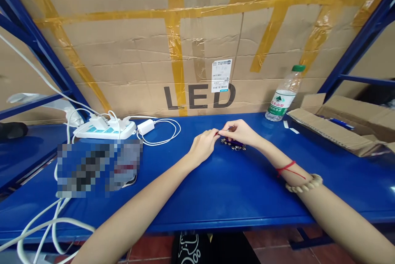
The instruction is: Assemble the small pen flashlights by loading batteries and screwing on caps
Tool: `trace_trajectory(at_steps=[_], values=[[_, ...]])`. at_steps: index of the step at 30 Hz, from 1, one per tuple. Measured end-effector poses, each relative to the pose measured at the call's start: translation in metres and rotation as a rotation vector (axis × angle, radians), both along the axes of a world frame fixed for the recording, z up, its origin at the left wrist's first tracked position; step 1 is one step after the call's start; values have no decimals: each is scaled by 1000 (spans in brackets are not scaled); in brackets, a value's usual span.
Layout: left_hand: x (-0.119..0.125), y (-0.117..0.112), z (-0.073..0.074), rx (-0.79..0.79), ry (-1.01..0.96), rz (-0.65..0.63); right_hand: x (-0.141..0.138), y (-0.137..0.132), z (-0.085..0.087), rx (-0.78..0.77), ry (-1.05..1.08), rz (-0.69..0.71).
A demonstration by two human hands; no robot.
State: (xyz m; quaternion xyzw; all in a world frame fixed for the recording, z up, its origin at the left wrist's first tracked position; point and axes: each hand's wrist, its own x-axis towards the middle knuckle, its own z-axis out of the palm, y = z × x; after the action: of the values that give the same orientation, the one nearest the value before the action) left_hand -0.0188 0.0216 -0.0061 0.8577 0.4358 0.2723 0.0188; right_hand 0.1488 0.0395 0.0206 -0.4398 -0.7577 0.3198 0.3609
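While they meet over the middle of the blue desk [216,190], the left hand [203,145] and the right hand [241,132] both pinch one tiny dark piece [219,133] with their fingertips, tight so it cannot slip. It sits just above a small pile of dark little bits [234,145], kept near for easy picking. The big brown cardboard wall [123,50] behind says "LED". The label on the clear plastic water bottle with a green cap [284,95], far right, is too small to read.

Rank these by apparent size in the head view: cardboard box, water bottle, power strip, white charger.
1. cardboard box
2. power strip and water bottle: about alike, not ranked
3. white charger
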Motion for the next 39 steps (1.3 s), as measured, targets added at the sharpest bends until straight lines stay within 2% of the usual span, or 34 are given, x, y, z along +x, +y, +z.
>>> trace_trajectory(at_steps=[6, 10, 13, 16, 19, 26, 33, 39], values=[[0, 2, -1, 11, -67, -73, 7, 6, -1, -120, 63, -2], [-2, 3, -2, -3, -131, -165, 6, 9, -7, -115, 133, -37], [-3, 3, -3, -8, -165, -143, 2, 9, -9, -59, 143, -48], [-3, 6, -3, -56, -222, -120, 0, 6, -6, 101, 135, -54], [-1, 10, -4, -167, -292, -137, 1, 2, 2, 227, 90, 28], [1, 12, -2, -383, -445, -251, 8, -1, 9, 226, 41, 140], [-1, 7, -1, -394, -359, -280, 9, 4, 3, 175, 137, 176], [-4, 5, -6, -275, -278, -308, 9, 6, -3, 114, 143, 180]])
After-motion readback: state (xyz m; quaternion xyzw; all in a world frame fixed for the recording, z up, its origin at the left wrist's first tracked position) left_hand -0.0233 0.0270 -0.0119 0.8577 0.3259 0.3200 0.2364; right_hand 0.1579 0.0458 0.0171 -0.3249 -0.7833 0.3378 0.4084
